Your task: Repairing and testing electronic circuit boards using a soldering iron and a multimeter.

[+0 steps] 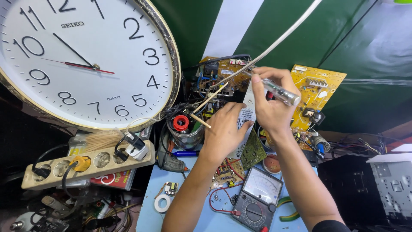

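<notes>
Hands first: left hand point(223, 129) knuckles up, fingers curled round the lower end of a long white panel point(248, 112) and pressing it in place; right hand point(272, 105) pinching a clear-handled screwdriver point(281, 92) between thumb and fingers, tip slanted down-left to the panel's upper end, just above the left hand. Contact point hidden behind the fingers.

Probably best done so: hold the panel flat and firm with the left, keep the blade in line with whatever it meets, press lightly, keep the left fingertips out of the blade's path, mind the white cable point(279, 41) crossing overhead.

Nearest, on the blue tabletop point(150, 215): analogue multimeter point(257, 197) with red lead, small white tape roll point(163, 203). Further in: green circuit board point(253, 151) under the forearms, round metal tin point(185, 129) holding a red ring. Left of that: beige power strip point(90, 165) with plugs, lying on a flat package point(113, 178), red with white curls, lettering too small to tell. Behind the hands: yellow circuit board point(317, 86) propped upright. Farthest left: big round white clock point(81, 60), gold rim, black numerals, against a green and white backdrop.
</notes>
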